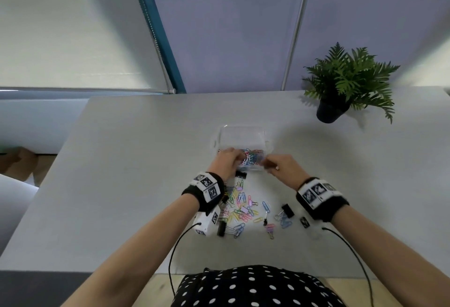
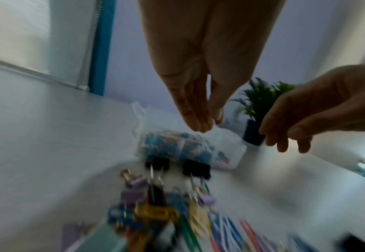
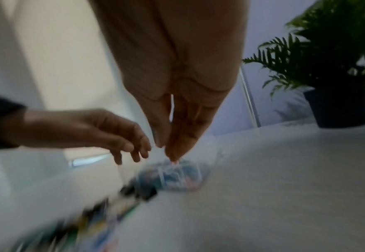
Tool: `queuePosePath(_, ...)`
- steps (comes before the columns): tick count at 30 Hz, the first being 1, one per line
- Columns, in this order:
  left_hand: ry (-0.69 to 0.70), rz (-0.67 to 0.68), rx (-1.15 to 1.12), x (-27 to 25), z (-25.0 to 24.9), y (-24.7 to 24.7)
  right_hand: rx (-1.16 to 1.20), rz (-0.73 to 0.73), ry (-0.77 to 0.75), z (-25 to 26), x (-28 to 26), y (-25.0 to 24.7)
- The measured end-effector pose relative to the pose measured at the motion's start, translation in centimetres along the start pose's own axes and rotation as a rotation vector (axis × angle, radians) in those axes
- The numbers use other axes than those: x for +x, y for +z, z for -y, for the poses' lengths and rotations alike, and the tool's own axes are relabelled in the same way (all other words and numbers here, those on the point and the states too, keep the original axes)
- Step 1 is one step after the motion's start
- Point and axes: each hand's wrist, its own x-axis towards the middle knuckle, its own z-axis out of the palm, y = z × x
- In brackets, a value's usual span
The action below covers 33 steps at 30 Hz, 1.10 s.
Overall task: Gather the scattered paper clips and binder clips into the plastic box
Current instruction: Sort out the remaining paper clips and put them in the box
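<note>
The clear plastic box (image 1: 239, 133) stands mid-table, its near half full of coloured paper clips (image 1: 250, 158). Both hands hover over that near half. My left hand (image 1: 229, 160) points its fingers (image 2: 201, 126) down over the box (image 2: 231, 146), nothing seen in them. My right hand (image 1: 277, 165) hangs beside it with loosely bent fingers (image 2: 285, 145); in the blurred right wrist view its fingertips (image 3: 173, 151) meet above the box (image 3: 177, 175) and show no clip. Scattered paper clips (image 1: 241, 206) and black binder clips (image 1: 288, 210) lie between my wrists.
A potted fern (image 1: 345, 82) stands at the table's far right. One black binder clip (image 1: 241, 174) lies against the box's near wall, another (image 1: 221, 227) near my left wrist camera. A pink binder clip (image 1: 270, 228) lies toward the front edge.
</note>
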Motion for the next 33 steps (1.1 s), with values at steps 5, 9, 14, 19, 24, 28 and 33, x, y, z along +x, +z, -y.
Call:
queuePosePath(5,0.205,0.373,0.097,-2.7,-2.5,4.7,-0.361,0.301,-0.098,-3.1,-6.2,1.9)
queuePosePath(9,0.263,0.420,0.210,-3.4,-4.1,6.2,-0.474,0.234,-0.250,-5.3,-9.3,2.9)
queuePosePath(14,0.286,0.372,0.343,-3.2,-4.8,6.7,-0.407,0.145,-0.134,-6.2,-9.3,2.9)
queuePosePath(19,0.215,0.424,0.446,-3.3,-5.9,6.4,-0.281,0.230,-0.089,-6.1,-8.2,2.6)
queuePosePath(24,0.179,0.428,0.398,-3.3,-6.2,6.5,-0.146,0.113,0.012,-6.6,-6.8,1.6)
queuePosePath(28,0.154,0.443,0.412,-3.6,-6.3,6.3,-0.338,0.089,-0.041,-6.7,-6.3,1.9)
queuePosePath(33,0.071,0.462,0.194,-3.6,-5.4,5.6,-0.530,0.124,-0.290,-4.5,-8.0,2.2)
